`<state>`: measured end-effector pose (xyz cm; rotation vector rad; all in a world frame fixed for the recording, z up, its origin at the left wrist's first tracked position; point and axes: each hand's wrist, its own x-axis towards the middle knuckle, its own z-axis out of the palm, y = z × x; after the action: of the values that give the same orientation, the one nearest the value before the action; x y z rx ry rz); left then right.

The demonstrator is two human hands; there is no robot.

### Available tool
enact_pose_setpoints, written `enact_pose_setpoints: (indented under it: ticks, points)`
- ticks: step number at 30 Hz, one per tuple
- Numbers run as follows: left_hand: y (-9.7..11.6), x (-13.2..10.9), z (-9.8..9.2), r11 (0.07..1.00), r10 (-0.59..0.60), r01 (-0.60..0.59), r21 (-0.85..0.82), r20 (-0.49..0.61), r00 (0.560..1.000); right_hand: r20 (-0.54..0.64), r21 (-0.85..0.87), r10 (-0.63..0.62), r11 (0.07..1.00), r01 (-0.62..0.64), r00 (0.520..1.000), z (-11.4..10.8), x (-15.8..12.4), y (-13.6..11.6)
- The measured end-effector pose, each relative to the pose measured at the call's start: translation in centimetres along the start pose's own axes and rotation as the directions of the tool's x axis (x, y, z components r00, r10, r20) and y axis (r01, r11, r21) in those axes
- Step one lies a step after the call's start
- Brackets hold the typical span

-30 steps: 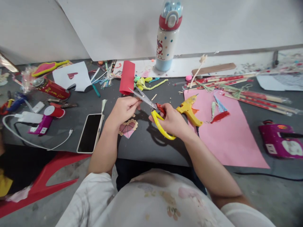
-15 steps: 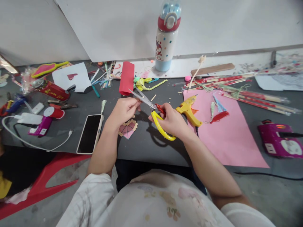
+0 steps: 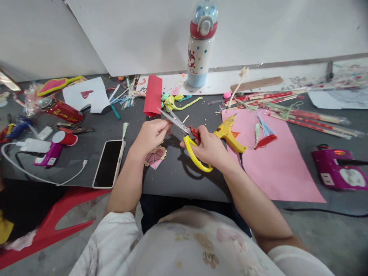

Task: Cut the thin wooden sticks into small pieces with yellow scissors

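frame centre | right hand (image 3: 204, 146) grips scissors (image 3: 186, 130), blades parted | left hand (image 3: 152, 134) fingertips pinched together, contents unclear | unchanged since last second, no cutting progress visible

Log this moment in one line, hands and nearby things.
right hand: holds scissors, blades parted | left hand: pinched beside blades, contents unclear | nearby: pink piece, yellow glue gun
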<state>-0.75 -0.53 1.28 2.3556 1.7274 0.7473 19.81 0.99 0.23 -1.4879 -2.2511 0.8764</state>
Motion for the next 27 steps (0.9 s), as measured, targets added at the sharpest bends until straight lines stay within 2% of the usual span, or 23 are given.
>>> enact_pose_setpoints:
  ticks: [4,9,12,20,27]
  points:
    - [-0.2,-0.1,0.5,0.994,0.04,-0.035,0.108,-0.039,0.998,0.002,0.004,0.017,1.0,-0.017,1.0,0.0,0.0,-0.1]
    - [-0.6,-0.2,1.3,0.97,0.096,-0.054,0.239,-0.166,0.982,0.0,0.045,0.037,0.998,-0.037,0.999,0.2,0.1,0.0]
    - [-0.9,-0.2,1.6,0.964,0.119,-0.076,0.254,-0.161,0.98,-0.007,0.082,0.052,0.995,-0.051,0.999,0.3,0.1,0.1]
    - [-1.1,-0.2,1.5,0.98,0.122,-0.09,0.18,-0.177,0.977,-0.024,0.142,0.014,0.99,-0.011,1.0,0.5,0.0,0.2]
    - [-0.3,-0.1,0.6,1.0,0.005,-0.008,-0.027,-0.083,0.996,-0.037,0.132,-0.055,0.99,0.06,0.998,0.5,-0.1,0.5]
